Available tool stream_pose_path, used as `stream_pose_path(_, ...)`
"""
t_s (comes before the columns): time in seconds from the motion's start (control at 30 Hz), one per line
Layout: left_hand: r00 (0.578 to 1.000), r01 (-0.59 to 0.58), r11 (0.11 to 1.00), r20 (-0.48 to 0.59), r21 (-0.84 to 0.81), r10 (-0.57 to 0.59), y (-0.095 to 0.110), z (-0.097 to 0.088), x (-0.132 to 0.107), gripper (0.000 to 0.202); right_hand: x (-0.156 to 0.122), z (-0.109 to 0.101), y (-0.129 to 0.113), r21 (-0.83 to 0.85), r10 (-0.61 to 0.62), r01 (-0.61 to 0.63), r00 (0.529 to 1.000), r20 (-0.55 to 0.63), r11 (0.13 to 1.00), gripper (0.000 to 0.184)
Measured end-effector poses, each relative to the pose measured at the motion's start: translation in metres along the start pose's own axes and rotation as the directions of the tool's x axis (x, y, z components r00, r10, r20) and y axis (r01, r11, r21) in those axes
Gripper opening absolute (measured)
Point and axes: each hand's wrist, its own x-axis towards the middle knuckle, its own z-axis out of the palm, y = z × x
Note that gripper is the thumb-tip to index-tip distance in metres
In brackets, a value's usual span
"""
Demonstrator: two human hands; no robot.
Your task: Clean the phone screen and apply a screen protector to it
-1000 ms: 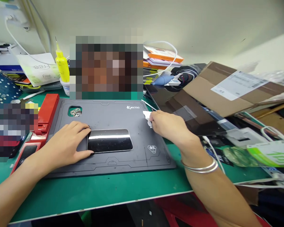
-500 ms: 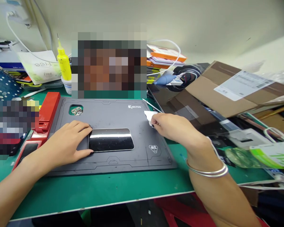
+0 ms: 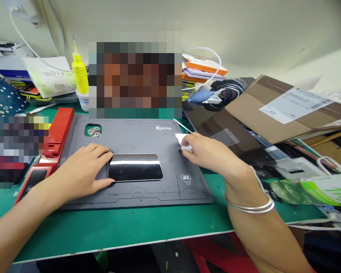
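Observation:
A black phone lies screen up on a grey work mat in the middle of the green bench. My left hand rests on the mat at the phone's left end, thumb and fingers clasping that end. My right hand sits at the mat's right edge, its fingers pinched on a small white wipe. A silver bangle is on my right wrist.
A yellow squeeze bottle stands behind the mat. A red tool case lies along the mat's left side. A cardboard box, cables and packaged parts crowd the right. The green bench edge runs close to me.
My right hand with the white wipe shifted slightly toward the right along the mat edge. My left hand stayed on the phone's left end. The view drifted a little.

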Motion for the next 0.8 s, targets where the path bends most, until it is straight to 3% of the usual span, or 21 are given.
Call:
stream_pose_path(0.27, 1.000, -0.001, 1.000, 0.011, -0.003, 0.001, -0.001, 0.000, 0.000, 0.053, 0.006, 0.010, 0.002, 0.017, 0.004, -0.002, 0.996, -0.086, 1.000, 0.016)
stream_pose_path(0.4, 1.000, 0.002, 1.000, 0.009, -0.002, -0.002, -0.001, 0.000, 0.001, 0.055, 0.005, 0.005, 0.002, 0.047, 0.036, -0.026, 0.972, -0.233, 0.999, 0.015)
stream_pose_path(0.47, 1.000, 0.002, 1.000, 0.012, -0.002, -0.002, 0.000, 0.000, 0.001, 0.055, 0.003, 0.001, -0.002, 0.124, -0.002, 0.060, 0.905, -0.424, 0.990, 0.013)
stream_pose_path(0.53, 1.000, 0.004, 1.000, 0.019, 0.000, -0.004, 0.000, 0.000, 0.001, 0.055, -0.002, -0.001, -0.009, 0.199, -0.157, 0.346, 0.770, -0.618, 0.917, 0.009)
stream_pose_path(0.6, 1.000, 0.006, 1.000, 0.027, 0.006, -0.006, 0.001, -0.001, 0.001, 0.055, -0.008, -0.001, -0.021, 0.209, -0.376, 0.680, 0.605, -0.702, 0.703, 0.009)
stream_pose_path(0.63, 1.000, 0.007, 1.000, 0.029, 0.008, -0.007, 0.001, -0.001, 0.001, 0.055, -0.011, -0.001, -0.027, 0.220, -0.476, 0.772, 0.561, -0.677, 0.596, 0.011)
stream_pose_path(0.7, 0.999, 0.010, 1.000, 0.033, 0.010, -0.010, 0.002, -0.001, 0.002, 0.055, -0.017, 0.000, -0.037, 0.230, -0.575, 0.849, 0.499, -0.649, 0.477, 0.010)
stream_pose_path(0.8, 0.999, 0.011, 1.000, 0.035, 0.015, -0.011, 0.002, -0.001, 0.002, 0.054, -0.020, 0.002, -0.042, 0.222, -0.572, 0.858, 0.480, -0.665, 0.463, 0.005)
